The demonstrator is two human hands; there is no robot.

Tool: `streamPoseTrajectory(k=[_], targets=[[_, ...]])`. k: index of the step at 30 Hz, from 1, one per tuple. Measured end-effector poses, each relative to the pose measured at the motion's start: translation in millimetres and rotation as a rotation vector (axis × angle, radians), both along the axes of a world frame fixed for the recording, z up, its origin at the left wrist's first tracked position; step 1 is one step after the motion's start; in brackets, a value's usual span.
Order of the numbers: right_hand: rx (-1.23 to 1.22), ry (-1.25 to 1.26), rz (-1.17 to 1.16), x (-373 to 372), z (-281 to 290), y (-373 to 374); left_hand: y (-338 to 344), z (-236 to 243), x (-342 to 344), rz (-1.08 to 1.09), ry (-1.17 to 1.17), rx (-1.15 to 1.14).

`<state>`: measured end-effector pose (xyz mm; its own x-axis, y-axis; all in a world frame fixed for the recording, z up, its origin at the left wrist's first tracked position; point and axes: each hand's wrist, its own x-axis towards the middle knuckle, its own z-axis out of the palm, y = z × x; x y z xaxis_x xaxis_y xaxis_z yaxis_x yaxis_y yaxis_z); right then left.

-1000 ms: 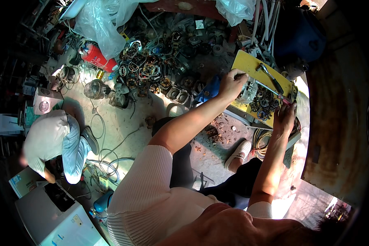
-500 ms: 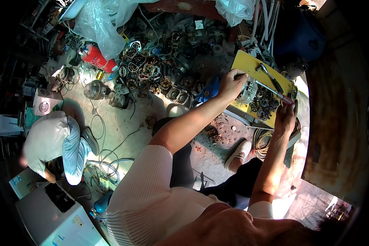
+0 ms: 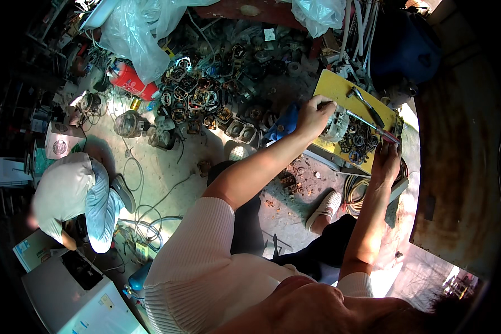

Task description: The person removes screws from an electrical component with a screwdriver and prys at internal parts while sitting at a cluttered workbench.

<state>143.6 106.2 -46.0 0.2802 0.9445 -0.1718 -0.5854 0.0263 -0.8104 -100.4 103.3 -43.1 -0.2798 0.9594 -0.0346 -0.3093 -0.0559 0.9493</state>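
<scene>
On a yellow board (image 3: 331, 89) at the right, a silvery ribbed metal motor housing (image 3: 336, 126) lies with my left hand (image 3: 316, 117) at its upper left edge. The fingers of that hand are curled closed against the housing; their tips are partly hidden. My right hand (image 3: 386, 158) grips a screwdriver (image 3: 391, 136) by its reddish clear handle. The shaft points up and left over the housing, toward my left hand. Several dark rings and small parts (image 3: 357, 142) lie beneath the shaft. A ratchet wrench (image 3: 367, 106) with a dark handle rests farther back on the board.
Coiled hose (image 3: 355, 193) lies on the floor below the board. Many motor parts (image 3: 200, 92) are heaped at the back. A person (image 3: 67, 186) crouches at the left by a white appliance (image 3: 89, 303). A blue barrel (image 3: 409, 47) stands back right.
Both hands keep nearly the same place, with the screwdriver still in my right hand. The right hand has shifted very slightly.
</scene>
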Motion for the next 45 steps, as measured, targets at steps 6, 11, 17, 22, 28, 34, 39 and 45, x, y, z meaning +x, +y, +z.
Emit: streamPoseTrajectory(k=[6,11,17,22,28,34,39,45], targets=[[-0.119,0.054,-0.079,-26.2,23.2,-5.7,2.0,-2.0,-8.1,0.020,0.016,0.001],[0.060,0.021,0.042,-5.0,-6.8,4.6,4.9,-0.4,-10.8,0.018,0.030,0.018],[-0.088,0.026,-0.056,-34.7,25.7,-5.3,3.9,-2.3,-18.9,0.024,0.070,-0.002],[0.086,0.020,0.023,-19.5,4.5,1.9,4.1,0.4,-19.7,0.025,0.089,0.005],[-0.053,0.052,-0.061,-33.7,25.4,-9.4,-0.5,2.0,-21.3,0.036,0.081,0.009],[0.073,0.017,0.053,-20.1,11.7,-5.1,-4.9,14.3,-21.8,-0.028,0.084,-0.060],[-0.128,0.028,-0.140,-45.5,45.7,-14.4,-6.1,16.5,-22.7,-0.023,0.084,-0.056],[0.060,0.021,0.031,-19.2,9.8,-3.7,-4.3,9.7,-20.2,0.027,0.103,-0.007]])
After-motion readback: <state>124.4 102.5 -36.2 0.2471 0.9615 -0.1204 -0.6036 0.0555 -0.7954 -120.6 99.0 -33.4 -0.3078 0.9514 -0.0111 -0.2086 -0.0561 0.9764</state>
